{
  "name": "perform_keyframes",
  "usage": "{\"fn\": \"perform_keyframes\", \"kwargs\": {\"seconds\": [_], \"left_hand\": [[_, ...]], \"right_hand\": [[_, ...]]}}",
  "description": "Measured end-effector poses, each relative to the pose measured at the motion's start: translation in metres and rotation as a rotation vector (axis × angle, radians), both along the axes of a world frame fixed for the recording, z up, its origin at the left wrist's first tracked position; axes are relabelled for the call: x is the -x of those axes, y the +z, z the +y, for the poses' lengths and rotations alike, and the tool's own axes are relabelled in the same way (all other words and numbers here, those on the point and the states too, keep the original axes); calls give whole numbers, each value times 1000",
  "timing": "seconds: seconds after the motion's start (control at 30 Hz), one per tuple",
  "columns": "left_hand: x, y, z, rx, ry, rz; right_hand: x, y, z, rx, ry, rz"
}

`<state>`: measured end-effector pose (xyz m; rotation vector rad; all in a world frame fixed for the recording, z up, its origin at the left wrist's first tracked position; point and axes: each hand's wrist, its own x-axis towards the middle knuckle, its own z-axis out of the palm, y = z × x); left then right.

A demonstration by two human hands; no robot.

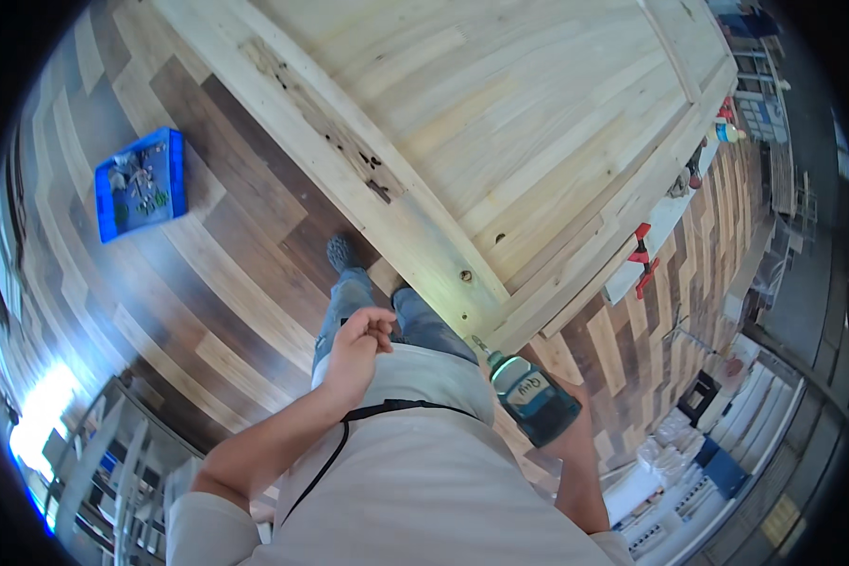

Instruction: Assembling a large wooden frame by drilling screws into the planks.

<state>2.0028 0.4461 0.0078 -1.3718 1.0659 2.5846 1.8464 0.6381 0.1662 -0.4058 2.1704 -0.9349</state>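
A teal-and-black cordless drill [535, 400] is gripped in my right hand [570, 436], whose fingers are mostly hidden behind the tool. Its bit points at the near corner of a large pale wooden panel [538, 123], and a greenish light falls on the wood there. Whether the bit tip touches the wood, I cannot tell. Close to my waist, my left hand [360, 347] is closed with its fingers curled in. Anything inside those fingers is hidden. Along the panel's edge runs a frame board [415, 222] with knots, holes and dark cracks.
On the plank-patterned floor [245, 274] at the left lies a blue tray [113, 226] of small hardware. Red clamps [642, 259] sit along the panel's right side. A shelf rack [717, 453] with wrapped goods stands lower right, a metal rack [123, 472] lower left.
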Motion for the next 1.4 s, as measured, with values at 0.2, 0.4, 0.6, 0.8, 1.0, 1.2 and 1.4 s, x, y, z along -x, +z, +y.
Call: {"fn": "perform_keyframes", "kwargs": {"seconds": [0.2,0.4,0.6,0.8,1.0,1.2,1.4], "left_hand": [[1,24,-14,31,-86,38],[-5,33,-17,-341,59,202],[-10,40,0,-220,-145,215],[-12,52,30,-7,-213,411],[-14,59,54,-161,-99,467],[-10,69,67,-76,-127,541],[5,90,36,87,-681,474]], "right_hand": [[-28,-3,1,41,8,-121],[-51,-2,-2,166,31,-125],[-57,3,11,222,53,-124],[-55,-4,46,399,48,-180],[-46,-5,70,472,53,-307],[-28,-19,100,506,196,-300],[-10,-15,100,443,292,-325]]}}
